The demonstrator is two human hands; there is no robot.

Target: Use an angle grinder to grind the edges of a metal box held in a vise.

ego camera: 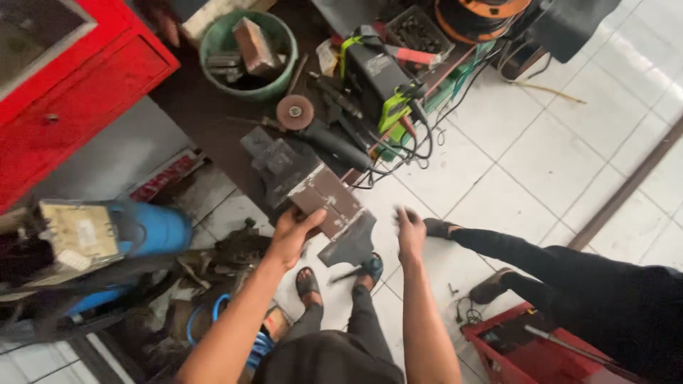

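1. The left hand (pixel 290 235) curls its fingers over the near left edge of a rusty, paint-flecked metal plate (pixel 334 206), thumb on top, gripping it.
2. That plate sits at the end of a dark bench vise (pixel 274 165) on the workbench edge, above the sandalled feet.
3. The right hand (pixel 410 233) hovers just right of the plate, fingers loosely together and blurred, touching nothing.
4. Both forearms reach forward and up from the body, elbows low.
5. An angle grinder (pixel 313 128) lies beyond the vise; another person's dark-trousered legs (pixel 569 277) stretch in from the right.
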